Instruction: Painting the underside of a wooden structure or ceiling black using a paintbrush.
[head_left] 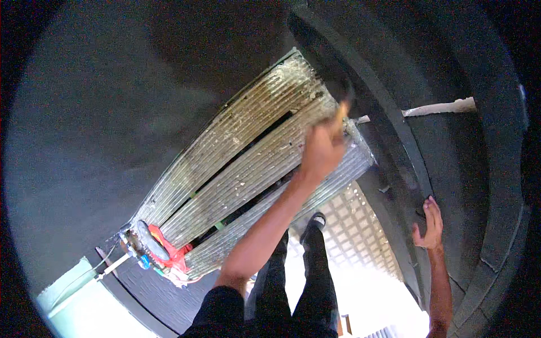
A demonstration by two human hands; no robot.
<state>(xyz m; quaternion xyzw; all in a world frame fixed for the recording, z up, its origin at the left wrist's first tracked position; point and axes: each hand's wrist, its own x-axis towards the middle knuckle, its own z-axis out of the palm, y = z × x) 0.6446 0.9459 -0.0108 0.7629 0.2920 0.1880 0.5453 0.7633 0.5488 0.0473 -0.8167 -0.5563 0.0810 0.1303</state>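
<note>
Black sleeve: left hand grips blurred orange tool, seemingly working, needing steady aim; right hand spreads unladen at grey wall.

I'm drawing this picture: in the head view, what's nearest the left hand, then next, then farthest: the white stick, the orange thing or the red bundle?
1. Orange thing: held in the left hand, blurred.
2. Red bundle: at the ridged platform's lower-left end.
3. White stick: past the bundle, farther left.
</note>
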